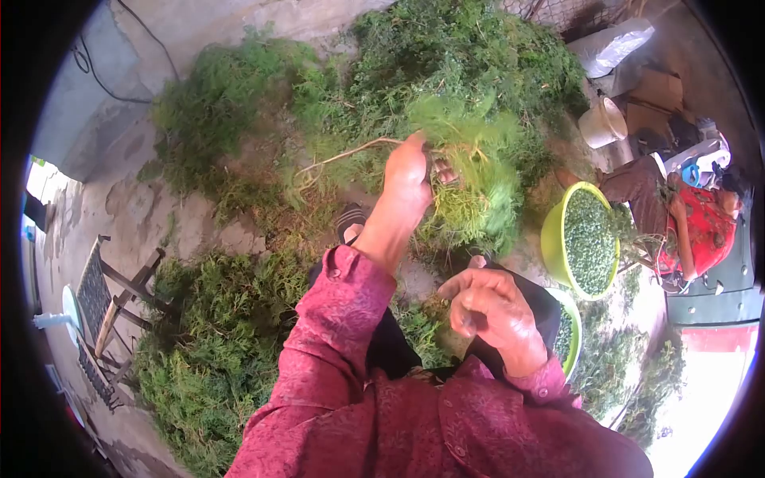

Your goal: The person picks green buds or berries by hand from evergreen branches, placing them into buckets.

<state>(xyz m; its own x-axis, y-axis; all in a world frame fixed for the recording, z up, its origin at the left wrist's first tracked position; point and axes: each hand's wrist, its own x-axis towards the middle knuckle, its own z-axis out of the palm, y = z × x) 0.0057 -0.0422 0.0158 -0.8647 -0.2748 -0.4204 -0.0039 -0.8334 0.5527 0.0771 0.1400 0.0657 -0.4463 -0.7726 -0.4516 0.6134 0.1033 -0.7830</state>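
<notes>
My left hand (409,174) is closed round the woody stem of a leafy green branch (470,191), held out in front of me. Its feathery foliage is blurred by motion, and a bare stem end sticks out to the left. Close to my lap, my right hand (494,312) has its fingers curled in; whatever may lie inside them is hidden. To the right of both hands stands a yellow-green tub (555,247) filled with small pale-green seed cones (590,243). A second green-rimmed tub (575,334) beside my knee holds more of them.
Cut greenery lies in a heap (470,56) ahead and another pile (207,358) at left. A wooden chair frame (119,311) stands at far left. On the right sit a white bucket (603,123) and a person in red (705,227) with foliage.
</notes>
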